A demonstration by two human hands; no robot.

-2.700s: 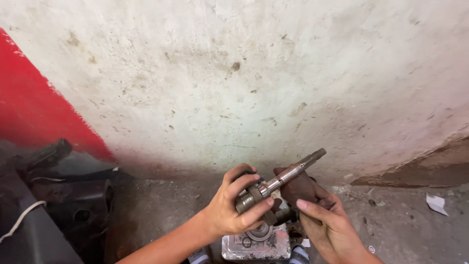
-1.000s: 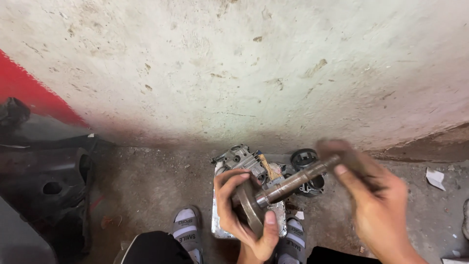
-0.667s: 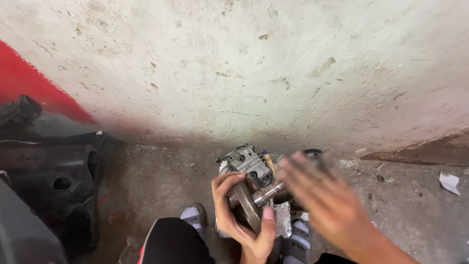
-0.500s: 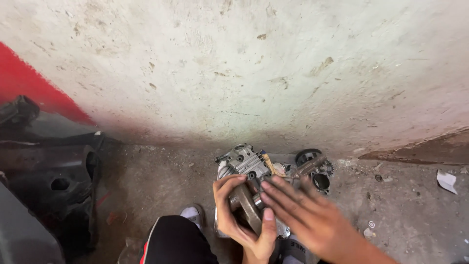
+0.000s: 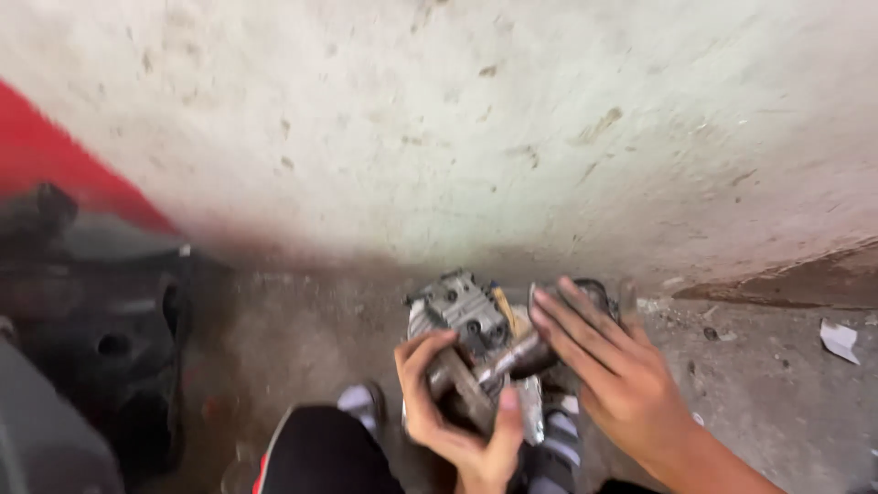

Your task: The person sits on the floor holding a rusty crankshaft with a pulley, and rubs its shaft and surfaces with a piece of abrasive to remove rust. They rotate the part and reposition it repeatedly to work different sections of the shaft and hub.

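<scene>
1. In the head view, the left hand point(image 5: 453, 412) is seen low in the middle of the frame, its forearm entering from the bottom edge. The fingers point(image 5: 422, 352) are curled over the top and the thumb is pressed up from below, so that they are clamped on the disc-shaped end of a metal shaft point(image 5: 476, 384).
2. The shaft is held just above the floor point(image 5: 302, 338), in front of a grey engine part point(image 5: 462, 311), with its thin end pointed up and to the right.
3. The right hand point(image 5: 622, 384) is brought in from the lower right, palm down, with the wrist angled toward the shaft. Its fingers point(image 5: 572, 320) are stretched out, slightly apart, and laid over the thin end of the shaft and a dark round part point(image 5: 599, 293) behind it; whether anything is gripped beneath them cannot be told.
4. A sandalled foot point(image 5: 361, 402) is seen left of the left hand.
5. A stained pale wall point(image 5: 476, 128) is seen behind, dark black parts point(image 5: 101, 338) at the left, and a paper scrap point(image 5: 840, 338) at the far right.
</scene>
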